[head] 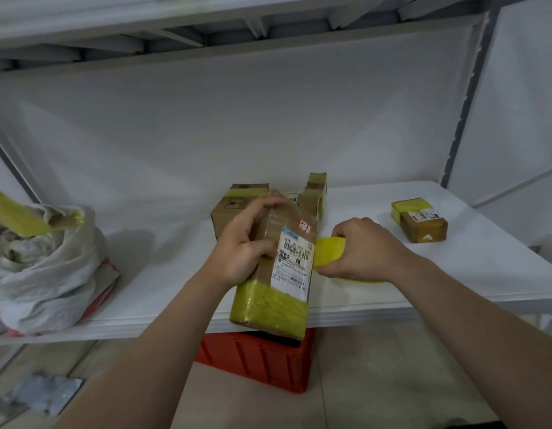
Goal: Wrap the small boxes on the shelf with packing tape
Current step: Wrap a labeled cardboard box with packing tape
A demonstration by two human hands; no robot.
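Over the shelf (175, 289) edge, the left grip (246, 243) is curling round a labelled box (280, 274) (yellow-banded below), while the right grip (364, 249) is pinching yellow tape (328, 250).

Brown box (277, 274), yellow tape (328, 252), white barcode label (294, 258); red crate (262, 360); white shelf (454, 274).

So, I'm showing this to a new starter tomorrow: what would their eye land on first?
First the cardboard box at the front edge of the shelf, gripped by the left hand, with a white label and a bright yellow tape band round its near end. Just to its right, the right hand holds a yellow tape roll. Then the red crate on the floor under the shelf.
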